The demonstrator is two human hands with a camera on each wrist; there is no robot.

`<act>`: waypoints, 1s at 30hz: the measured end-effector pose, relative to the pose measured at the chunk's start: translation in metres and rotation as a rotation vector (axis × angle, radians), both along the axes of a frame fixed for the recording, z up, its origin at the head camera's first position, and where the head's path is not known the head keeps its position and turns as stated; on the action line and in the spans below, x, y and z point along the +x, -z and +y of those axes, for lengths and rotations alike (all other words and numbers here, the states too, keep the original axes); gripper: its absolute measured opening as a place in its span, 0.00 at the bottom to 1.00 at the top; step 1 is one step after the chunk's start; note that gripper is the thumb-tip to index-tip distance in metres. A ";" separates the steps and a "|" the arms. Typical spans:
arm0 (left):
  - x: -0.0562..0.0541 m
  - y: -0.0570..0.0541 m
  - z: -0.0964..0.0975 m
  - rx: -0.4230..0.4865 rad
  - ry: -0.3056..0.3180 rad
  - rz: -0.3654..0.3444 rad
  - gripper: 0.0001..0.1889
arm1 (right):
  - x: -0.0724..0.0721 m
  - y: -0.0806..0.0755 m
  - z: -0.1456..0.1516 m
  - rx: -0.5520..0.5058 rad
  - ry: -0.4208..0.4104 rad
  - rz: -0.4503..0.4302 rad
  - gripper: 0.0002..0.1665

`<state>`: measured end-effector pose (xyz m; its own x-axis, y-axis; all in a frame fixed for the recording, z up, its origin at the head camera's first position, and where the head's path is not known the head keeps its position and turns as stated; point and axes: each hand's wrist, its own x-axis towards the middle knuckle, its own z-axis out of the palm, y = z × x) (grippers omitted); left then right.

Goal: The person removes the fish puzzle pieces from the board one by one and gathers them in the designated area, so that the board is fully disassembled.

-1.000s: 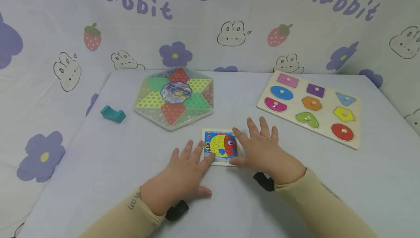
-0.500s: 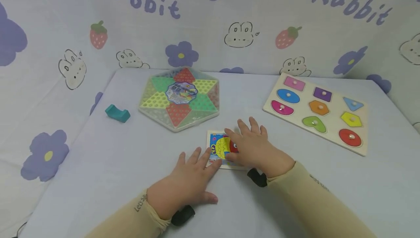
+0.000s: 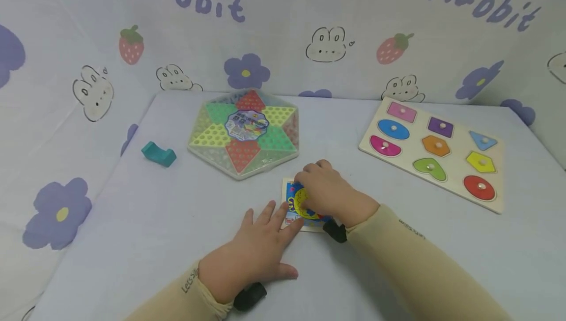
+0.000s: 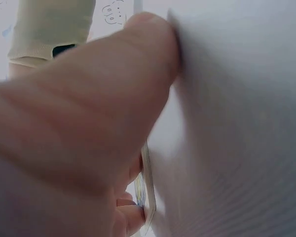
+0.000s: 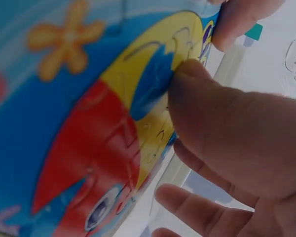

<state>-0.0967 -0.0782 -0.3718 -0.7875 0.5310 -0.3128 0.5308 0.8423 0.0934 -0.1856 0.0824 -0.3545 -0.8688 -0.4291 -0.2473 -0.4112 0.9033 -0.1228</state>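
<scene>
A small square fish jigsaw puzzle [image 3: 291, 189] in a pale frame lies on the table, partly covered by both hands. My left hand [image 3: 256, 252] rests flat with spread fingers, its index finger and neighbours at the puzzle's left edge. Over the right part of the puzzle, my right hand [image 3: 331, 195] has curled its fingers, their tips hidden in the head view. The right wrist view shows the thumb on the yellow fish body of the puzzle [image 5: 103, 133], the other fingers around the far edge. In the left wrist view, the left thumb covers much of the puzzle [image 4: 149, 182].
A hexagonal Chinese checkers board [image 3: 245, 131] lies behind to the left, with a teal curved block [image 3: 158, 154] farther left. At the back right lies a wooden knob puzzle board [image 3: 409, 151] with coloured shapes. A rabbit-print cloth [image 3: 283, 31] hangs behind the table.
My right hand has moved left over the puzzle, and its fingers have gone from spread to curled. The left hand stays at the puzzle's left edge. The head view has shifted slightly.
</scene>
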 end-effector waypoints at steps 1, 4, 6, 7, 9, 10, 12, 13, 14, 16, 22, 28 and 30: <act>0.000 0.000 0.000 0.002 -0.001 0.003 0.47 | -0.001 0.000 -0.001 0.000 0.002 -0.011 0.30; 0.001 0.000 0.000 0.012 0.002 0.011 0.47 | -0.003 -0.002 -0.003 0.001 0.007 -0.040 0.31; 0.001 0.000 0.000 0.014 0.006 0.018 0.47 | -0.004 -0.002 -0.004 0.002 0.008 -0.051 0.31; 0.001 0.000 0.000 0.013 0.008 0.021 0.47 | -0.005 -0.002 -0.005 0.001 0.006 -0.055 0.31; 0.002 -0.001 0.000 0.016 0.011 0.022 0.47 | -0.006 -0.003 -0.005 -0.007 0.004 -0.063 0.30; 0.002 -0.001 0.001 0.017 0.012 0.022 0.46 | -0.006 -0.003 -0.005 -0.011 0.004 -0.067 0.30; 0.003 -0.002 0.001 0.022 0.014 0.022 0.46 | -0.008 -0.003 -0.005 -0.024 0.007 -0.082 0.30; 0.003 -0.002 0.001 0.025 0.015 0.021 0.46 | -0.008 -0.003 -0.005 -0.038 0.014 -0.095 0.30; 0.003 -0.002 0.001 0.027 0.016 0.020 0.46 | -0.008 -0.003 -0.005 -0.054 0.027 -0.111 0.29; 0.003 -0.002 0.001 0.025 0.017 0.018 0.46 | -0.009 -0.002 -0.005 -0.084 0.058 -0.139 0.28; 0.002 0.000 0.002 0.019 0.010 0.002 0.47 | -0.010 -0.003 -0.008 -0.145 0.113 -0.171 0.22; 0.002 -0.001 0.000 0.044 0.001 -0.012 0.47 | -0.010 -0.003 -0.011 -0.129 0.083 -0.144 0.23; 0.002 -0.002 -0.001 0.049 0.002 -0.016 0.47 | -0.010 -0.001 -0.011 -0.121 0.074 -0.132 0.24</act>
<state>-0.0942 -0.0793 -0.3703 -0.7817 0.5474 -0.2987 0.5306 0.8356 0.1425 -0.1960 0.0710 -0.3534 -0.8625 -0.3989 -0.3113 -0.3174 0.9057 -0.2811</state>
